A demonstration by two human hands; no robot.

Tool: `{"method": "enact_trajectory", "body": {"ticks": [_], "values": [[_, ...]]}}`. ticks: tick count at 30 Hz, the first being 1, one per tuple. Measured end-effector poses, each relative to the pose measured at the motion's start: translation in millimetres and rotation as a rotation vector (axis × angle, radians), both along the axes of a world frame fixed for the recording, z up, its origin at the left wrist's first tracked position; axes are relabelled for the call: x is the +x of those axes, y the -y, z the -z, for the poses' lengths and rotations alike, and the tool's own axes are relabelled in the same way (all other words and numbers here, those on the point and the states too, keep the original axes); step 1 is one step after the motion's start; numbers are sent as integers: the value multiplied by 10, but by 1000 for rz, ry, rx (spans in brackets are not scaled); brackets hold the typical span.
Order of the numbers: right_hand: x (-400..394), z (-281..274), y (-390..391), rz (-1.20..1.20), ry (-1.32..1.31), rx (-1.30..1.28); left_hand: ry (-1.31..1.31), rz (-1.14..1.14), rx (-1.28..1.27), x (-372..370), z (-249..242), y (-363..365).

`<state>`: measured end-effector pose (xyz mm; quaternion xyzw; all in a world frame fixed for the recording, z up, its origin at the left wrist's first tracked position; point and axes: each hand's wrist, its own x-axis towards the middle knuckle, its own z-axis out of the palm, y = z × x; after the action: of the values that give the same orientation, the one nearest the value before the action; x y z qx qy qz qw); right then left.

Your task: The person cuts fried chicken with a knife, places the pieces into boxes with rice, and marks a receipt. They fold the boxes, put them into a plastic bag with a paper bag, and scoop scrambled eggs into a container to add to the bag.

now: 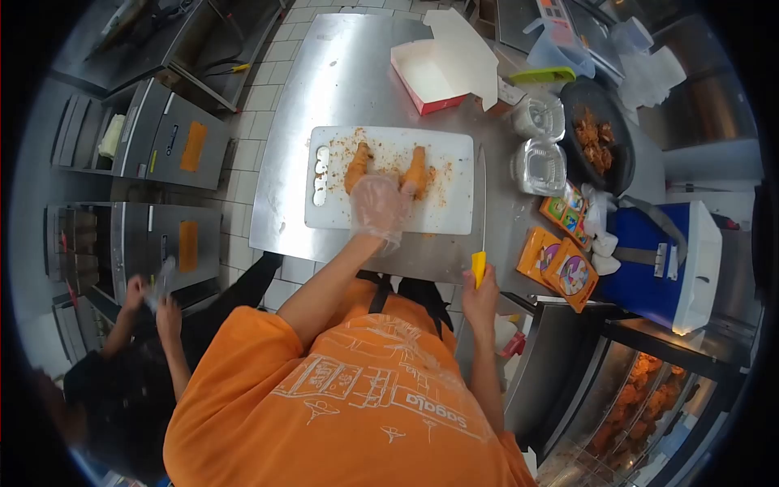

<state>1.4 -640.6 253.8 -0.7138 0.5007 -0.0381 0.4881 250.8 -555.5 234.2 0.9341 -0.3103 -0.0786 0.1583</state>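
My left hand (pixel 377 208), in a clear plastic glove, is over the white cutting board (pixel 333 215), against the lower ends of two browned, crusted chicken pieces. Its fingers curl around the left chicken piece (pixel 357 169), and the thumb side touches the right chicken piece (pixel 416 172). The glove partly hides the fingertips. Bare and closed, my right hand (pixel 480 296) grips the yellow handle of a long knife (pixel 479 264). The blade extends away from me along the right side of the board. Crumbs are scattered over the board.
Beyond the board on the steel table (pixel 324 65) stands an open carton (pixel 426 77). To the right are clear plastic containers (pixel 540 166), a black pan of browned food (pixel 596 138), orange packets (pixel 560 264) and a blue box (pixel 641 239). A co-worker's hands (pixel 154 304) hold something clear at left.
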Motion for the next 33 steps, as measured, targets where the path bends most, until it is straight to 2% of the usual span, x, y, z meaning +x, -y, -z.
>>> {"method": "enact_trajectory", "body": {"ticks": [1, 2, 3, 4, 6, 9, 10, 12, 16, 18, 19, 21, 24, 25, 27, 28, 30, 31, 33], "values": [[-58, -36, 17, -77, -2, -137, 1, 7, 22, -31, 75, -68], [-101, -92, 28, -152, -4, -279, 63, 11, -249, -57, 200, -108], [-89, -205, 12, -142, -2, -269, 124, 17, -529, -70, 268, -100], [-70, -361, -26, -123, 68, -212, 119, 23, -523, -115, 179, -52], [-122, -497, -14, -104, 131, -163, -302, -45, -634, -191, 29, 77], [-255, -621, -10, -240, 51, -108, -167, 38, -706, -120, 250, 147], [-268, -700, -35, -289, 25, -104, -171, 28, -707, -64, 266, 111], [-315, -728, -79, -340, -2, -99, -473, -90, -610, 64, 272, 13], [-370, -717, -147, -326, -37, -41, -311, -73, -474, 214, -65, 72], [-361, -776, -206, -288, -38, -29, -224, 218, -415, 303, -49, 88], [-333, -833, -222, -259, -21, -24, -230, 215, -416, 255, 25, 82], [-304, -835, -201, -226, 4, -25, -351, 65, -361, 142, 213, 84], [-340, -755, -171, -260, -2, -167, -319, -54, -449, -23, 232, -35], [-345, -750, -161, -269, -29, -182, -325, -45, -445, 18, 64, -5], [-368, -778, -163, -281, -68, -192, 361, 227, -332, 155, -223, 55], [-358, -816, -161, -306, -83, -225, 356, 227, -332, 265, -118, 67], [-371, -828, -136, -336, -97, -264, 116, 519, -221, 511, 126, 46], [-405, -801, -120, -374, -78, -310, 118, 518, -226, 541, 80, 37], [-432, -801, -71, -407, -64, -358, -178, 375, -328, 590, 13, 25]]}}
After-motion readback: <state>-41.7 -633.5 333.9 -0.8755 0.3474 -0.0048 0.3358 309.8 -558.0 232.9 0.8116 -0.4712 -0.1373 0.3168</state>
